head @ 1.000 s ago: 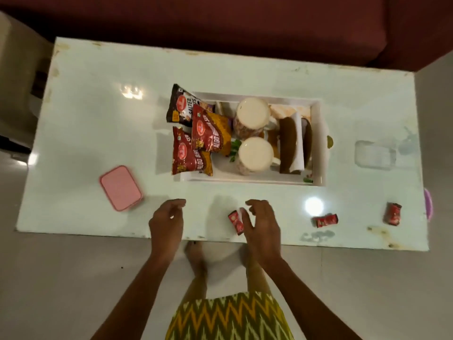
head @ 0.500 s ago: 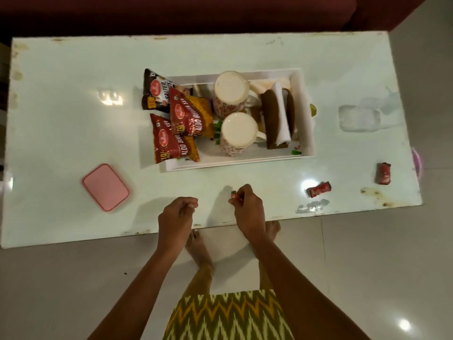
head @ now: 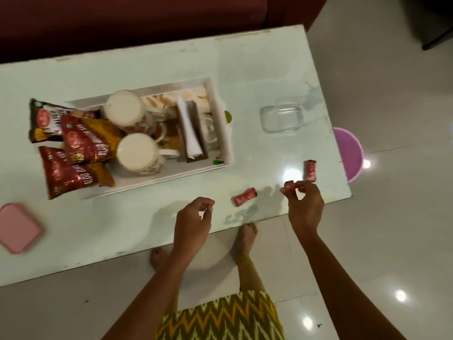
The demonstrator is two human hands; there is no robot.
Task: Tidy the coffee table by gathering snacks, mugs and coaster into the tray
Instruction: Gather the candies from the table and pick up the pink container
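Observation:
A white tray (head: 220,133) sits mid-table holding three red snack packets (head: 81,143), two upturned mugs (head: 138,153) and brown coasters (head: 192,133). My right hand (head: 304,207) pinches a small red candy (head: 289,185) over the table's near right part. A second red candy (head: 245,197) lies on the table between my hands. A third (head: 310,170) lies just beyond my right fingers. My left hand (head: 193,219) hovers loosely curled over the near edge, holding nothing I can see.
A clear plastic box (head: 282,117) stands right of the tray. A pink lid (head: 17,228) lies at the near left. A purple bin (head: 348,153) sits on the floor past the table's right end. A dark red sofa (head: 122,20) runs behind.
My right hand picked up the candy from the near edge and carried it right, toward the other two candies. The view swung right; my left hand followed.

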